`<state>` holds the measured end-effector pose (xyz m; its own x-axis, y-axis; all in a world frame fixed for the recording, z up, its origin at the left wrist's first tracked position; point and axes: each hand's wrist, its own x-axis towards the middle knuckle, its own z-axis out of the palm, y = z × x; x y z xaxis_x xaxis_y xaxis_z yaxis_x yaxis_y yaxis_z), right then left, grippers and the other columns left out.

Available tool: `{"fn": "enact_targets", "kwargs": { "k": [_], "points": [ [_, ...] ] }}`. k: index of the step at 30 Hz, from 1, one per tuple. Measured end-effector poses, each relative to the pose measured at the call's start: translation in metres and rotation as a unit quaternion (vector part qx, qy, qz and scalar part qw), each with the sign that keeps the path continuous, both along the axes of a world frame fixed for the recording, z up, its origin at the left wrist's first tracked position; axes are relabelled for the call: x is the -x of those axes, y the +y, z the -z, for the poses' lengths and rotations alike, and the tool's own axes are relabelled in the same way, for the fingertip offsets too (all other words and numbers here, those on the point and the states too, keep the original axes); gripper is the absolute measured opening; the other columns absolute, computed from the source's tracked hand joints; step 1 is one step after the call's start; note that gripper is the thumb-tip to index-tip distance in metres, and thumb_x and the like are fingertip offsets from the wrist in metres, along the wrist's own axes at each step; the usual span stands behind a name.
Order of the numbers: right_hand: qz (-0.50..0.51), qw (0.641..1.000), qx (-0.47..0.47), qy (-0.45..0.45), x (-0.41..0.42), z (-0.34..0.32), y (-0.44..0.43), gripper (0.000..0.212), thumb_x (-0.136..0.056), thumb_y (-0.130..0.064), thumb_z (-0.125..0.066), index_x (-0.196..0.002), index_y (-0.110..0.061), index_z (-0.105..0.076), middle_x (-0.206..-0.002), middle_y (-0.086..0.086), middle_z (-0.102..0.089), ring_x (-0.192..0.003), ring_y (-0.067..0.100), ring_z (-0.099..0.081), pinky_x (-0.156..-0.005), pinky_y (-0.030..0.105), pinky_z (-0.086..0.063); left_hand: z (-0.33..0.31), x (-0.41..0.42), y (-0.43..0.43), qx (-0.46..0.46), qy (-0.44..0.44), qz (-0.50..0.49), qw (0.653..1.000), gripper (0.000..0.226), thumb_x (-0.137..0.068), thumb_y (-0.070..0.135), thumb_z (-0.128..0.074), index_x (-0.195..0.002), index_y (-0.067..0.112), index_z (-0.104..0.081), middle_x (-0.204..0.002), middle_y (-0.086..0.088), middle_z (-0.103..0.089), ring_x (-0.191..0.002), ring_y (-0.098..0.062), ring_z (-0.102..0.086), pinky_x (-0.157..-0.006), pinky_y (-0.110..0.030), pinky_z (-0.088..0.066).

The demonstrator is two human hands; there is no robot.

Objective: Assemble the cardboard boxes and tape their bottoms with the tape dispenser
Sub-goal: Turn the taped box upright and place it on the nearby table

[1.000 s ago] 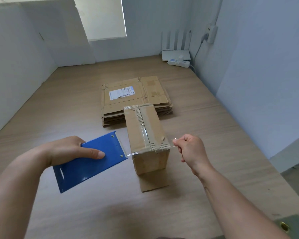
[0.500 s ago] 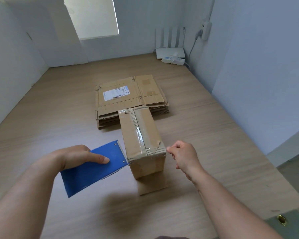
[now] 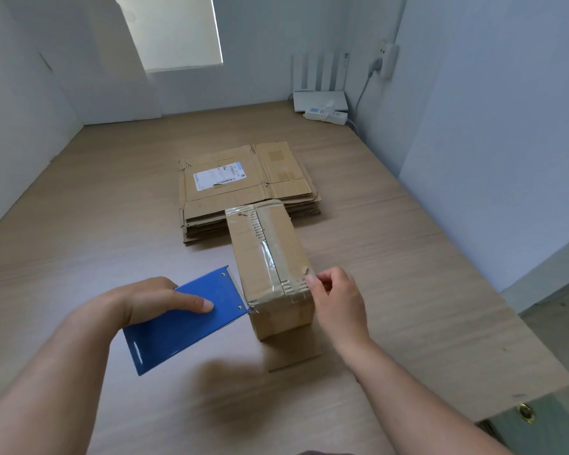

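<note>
It looked like a plain office or home packing corner: a wood-grain tabletop (image 3: 105, 198), bare white walls (image 3: 506, 126), a Wi-Fi router (image 3: 319, 98) with 4 antennas, a power strip (image 3: 329, 115) and stacked flattened cartons (image 3: 230, 195).

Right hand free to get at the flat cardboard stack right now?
Probably not yet: right hand pinches tape at the box edge, and the box stands before the stack.

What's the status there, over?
Left hand grips dispenser. Right hand pinches tape at box edge. Flat cardboard behind, not blocking.
</note>
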<state>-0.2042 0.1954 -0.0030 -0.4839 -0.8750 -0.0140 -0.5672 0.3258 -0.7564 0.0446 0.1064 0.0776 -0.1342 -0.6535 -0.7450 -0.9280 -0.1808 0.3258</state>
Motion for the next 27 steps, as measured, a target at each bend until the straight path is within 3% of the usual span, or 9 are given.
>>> {"fn": "enact_targets", "kwargs": {
  "k": [3, 7, 9, 12, 15, 19, 23, 25, 27],
  "points": [
    [0.022, 0.997, 0.023, -0.074, 0.003, 0.005, -0.001, 0.021, -0.093, -0.033, -0.057, -0.083, -0.016, -0.061, -0.083, 0.000, -0.060, -0.080, 0.016, -0.053, -0.062, 0.025, -0.035, 0.005, -0.001, 0.001, 0.000, 0.018, -0.001, 1.000, 0.088, -0.030, 0.075, -0.065, -0.096, 0.016, -0.066, -0.086, -0.003, -0.073, -0.080, -0.021, -0.070, -0.079, -0.033, -0.051],
    [0.045, 0.992, 0.040, -0.107, 0.007, 0.004, -0.003, 0.021, -0.090, -0.028, -0.062, -0.079, -0.011, -0.067, -0.072, 0.001, -0.063, -0.074, 0.018, -0.055, -0.067, 0.031, -0.041, 0.003, -0.010, 0.001, -0.013, 0.053, 0.014, 0.998, 0.093, -0.024, 0.077, -0.070, -0.093, 0.014, -0.069, -0.081, -0.002, -0.075, -0.074, -0.020, -0.072, -0.071, -0.030, -0.051],
    [0.050, 0.991, 0.045, -0.115, 0.006, 0.005, -0.003, 0.023, -0.089, -0.027, -0.063, -0.074, -0.009, -0.066, -0.063, -0.001, -0.057, -0.067, 0.017, -0.051, -0.064, 0.032, -0.039, -0.002, -0.027, -0.002, -0.017, 0.071, 0.016, 0.997, 0.099, -0.021, 0.078, -0.073, -0.095, 0.012, -0.070, -0.084, -0.003, -0.075, -0.076, -0.023, -0.072, -0.078, -0.036, -0.052],
    [0.051, 0.992, 0.046, -0.110, 0.002, 0.005, -0.004, 0.027, -0.089, -0.026, -0.064, -0.070, -0.008, -0.062, -0.055, -0.006, -0.047, -0.058, 0.013, -0.042, -0.058, 0.030, -0.033, -0.012, -0.048, -0.005, -0.018, 0.067, 0.008, 0.998, 0.087, -0.031, 0.072, -0.073, -0.093, 0.011, -0.072, -0.084, -0.006, -0.075, -0.078, -0.026, -0.072, -0.083, -0.039, -0.051],
    [0.053, 0.992, 0.047, -0.102, 0.001, 0.005, -0.005, 0.028, -0.090, -0.025, -0.063, -0.069, -0.007, -0.061, -0.055, -0.005, -0.045, -0.057, 0.013, -0.041, -0.056, 0.029, -0.032, -0.011, -0.040, -0.005, -0.008, 0.017, 0.018, 1.000, 0.080, -0.034, 0.075, -0.069, -0.088, 0.016, -0.073, -0.082, -0.001, -0.075, -0.076, -0.021, -0.072, -0.080, -0.035, -0.050],
    [0.052, 0.993, 0.041, -0.099, -0.001, 0.003, -0.004, 0.028, -0.090, -0.026, -0.062, -0.071, -0.006, -0.062, -0.056, -0.002, -0.048, -0.058, 0.014, -0.042, -0.058, 0.032, -0.033, 0.010, -0.009, -0.001, 0.038, -0.045, 0.003, 0.998, 0.059, -0.064, 0.069, -0.071, -0.088, 0.016, -0.064, -0.089, -0.001, -0.066, -0.081, -0.017, -0.064, -0.068, -0.030, -0.043],
    [0.043, 0.995, 0.033, -0.082, -0.002, -0.001, -0.005, 0.028, -0.090, -0.027, -0.062, -0.072, -0.005, -0.062, -0.063, 0.002, -0.054, -0.064, 0.017, -0.047, -0.059, 0.031, -0.035, 0.021, 0.013, 0.006, 0.084, -0.073, -0.009, 0.994, 0.050, -0.072, 0.066, -0.066, -0.084, 0.019, -0.058, -0.086, 0.001, -0.061, -0.079, -0.015, -0.059, -0.067, -0.029, -0.043],
    [0.032, 0.996, 0.030, -0.077, -0.002, -0.004, -0.006, 0.026, -0.090, -0.026, -0.062, -0.073, -0.006, -0.063, -0.068, 0.004, -0.060, -0.068, 0.019, -0.051, -0.060, 0.029, -0.037, 0.025, 0.015, 0.011, 0.144, -0.137, 0.021, 0.980, 0.041, -0.078, 0.062, -0.060, -0.084, 0.022, -0.058, -0.084, 0.004, -0.059, -0.076, -0.013, -0.057, -0.066, -0.028, -0.042],
    [0.028, 0.997, 0.025, -0.071, -0.001, -0.005, -0.005, 0.025, -0.090, -0.026, -0.061, -0.074, -0.006, -0.063, -0.071, 0.005, -0.062, -0.071, 0.021, -0.054, -0.060, 0.029, -0.037, 0.036, 0.003, 0.025, 0.214, -0.249, 0.088, 0.941, 0.029, -0.087, 0.049, -0.052, -0.096, 0.023, -0.061, -0.086, 0.006, -0.059, -0.077, -0.014, -0.054, -0.065, -0.026, -0.039]
  ]
}}
